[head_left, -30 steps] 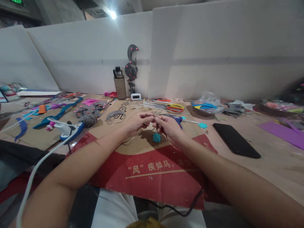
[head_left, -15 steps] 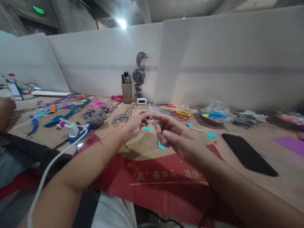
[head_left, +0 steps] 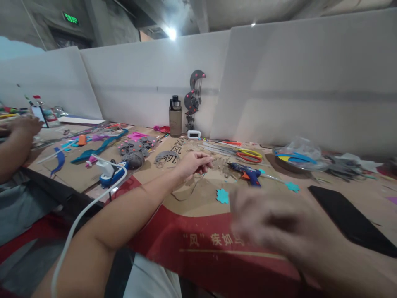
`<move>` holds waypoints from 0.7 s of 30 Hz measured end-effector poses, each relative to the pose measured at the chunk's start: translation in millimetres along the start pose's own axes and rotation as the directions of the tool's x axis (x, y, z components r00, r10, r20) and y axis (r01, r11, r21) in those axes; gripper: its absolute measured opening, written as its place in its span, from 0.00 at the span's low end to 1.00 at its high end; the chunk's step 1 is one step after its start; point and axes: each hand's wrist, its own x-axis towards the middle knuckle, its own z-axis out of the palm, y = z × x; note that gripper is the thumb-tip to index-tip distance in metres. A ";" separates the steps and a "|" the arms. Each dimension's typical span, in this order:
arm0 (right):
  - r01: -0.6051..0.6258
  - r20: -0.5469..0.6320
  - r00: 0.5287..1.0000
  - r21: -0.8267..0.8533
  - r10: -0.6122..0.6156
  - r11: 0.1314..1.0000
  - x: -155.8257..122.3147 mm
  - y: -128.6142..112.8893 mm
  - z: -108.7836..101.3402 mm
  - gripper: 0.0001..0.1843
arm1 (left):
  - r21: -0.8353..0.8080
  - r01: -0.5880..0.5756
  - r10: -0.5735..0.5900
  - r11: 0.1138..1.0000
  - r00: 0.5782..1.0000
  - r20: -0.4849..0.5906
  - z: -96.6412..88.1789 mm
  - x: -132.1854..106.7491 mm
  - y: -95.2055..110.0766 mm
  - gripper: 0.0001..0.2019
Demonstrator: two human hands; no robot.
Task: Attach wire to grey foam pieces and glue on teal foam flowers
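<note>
Head view: left hand (head_left: 194, 163) reaches far of centre over printed cardboard sheet (head_left: 201, 256), fingertips pinched on thin dark strand (head_left: 190, 192) that droops in loose loop toward near side. Right hand (head_left: 273, 225) is nearer camera and right of strand, blurred; grip cannot be told, nothing seen in it. Flat teal foam flower (head_left: 222, 195) lies between hands, closer to right. Blue glue gun (head_left: 246, 172) sits just beyond, long axis left-right. Co-worker's hand (head_left: 23, 124) is at far left

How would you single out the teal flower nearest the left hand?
Start at the red-and-tan cardboard before the person. On its tan part, right of the left hand and in front of the blue glue gun, lies the teal flower. Unlike the other teal piece further right, it sits just above the red band.
</note>
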 end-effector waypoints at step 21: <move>-0.201 -0.435 0.900 -0.362 0.026 0.910 73.4 63.3 -24.7 0.08 | 0.201 0.084 -0.151 0.976 0.927 0.345 17.7 -17.7 8.4 0.14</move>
